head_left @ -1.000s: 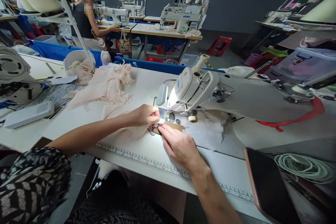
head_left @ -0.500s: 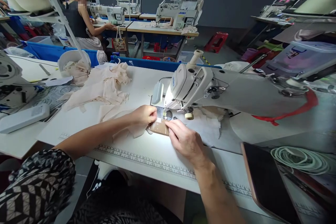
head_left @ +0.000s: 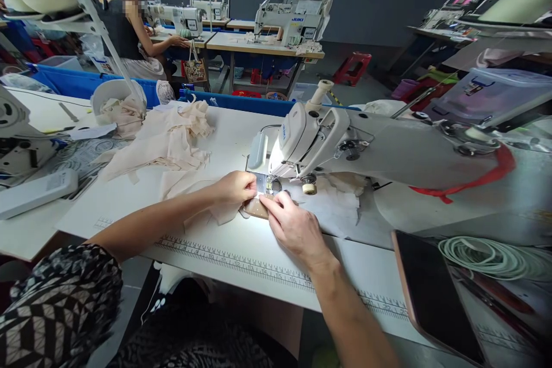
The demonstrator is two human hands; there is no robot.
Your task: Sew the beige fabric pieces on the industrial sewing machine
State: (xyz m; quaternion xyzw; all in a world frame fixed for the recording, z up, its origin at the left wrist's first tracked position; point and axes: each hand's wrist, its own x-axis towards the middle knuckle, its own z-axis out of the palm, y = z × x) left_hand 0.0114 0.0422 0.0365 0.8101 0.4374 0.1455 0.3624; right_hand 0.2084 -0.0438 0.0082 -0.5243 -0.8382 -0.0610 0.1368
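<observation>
Under the lit head of a white sewing machine (head_left: 290,141), both my hands meet just in front of the needle area. My left hand (head_left: 240,187) is closed, its fingers curled down beside the shiny metal plate (head_left: 260,183). A small white piece (head_left: 259,198), seemingly fabric, shows between the fingertips of both hands. My right hand (head_left: 297,227) has its thumb and fingers drawn together, fingertips pressing at that piece over a shiny brown surface (head_left: 256,209). What lies beneath the fingers is mostly hidden. Thin pale fabric (head_left: 226,213) spreads under my left wrist.
Beige fabric pieces (head_left: 157,144) are heaped at the left on the white table. A printed ruler strip (head_left: 241,263) runs along the front edge. At right lie a phone (head_left: 435,293) and coiled pale cord (head_left: 483,256). A person (head_left: 129,29) sits at another machine behind.
The right fingertips have shifted slightly left, nearer to my left hand, covering more of the brown surface. My left hand stays in place; the whole view has moved a little.
</observation>
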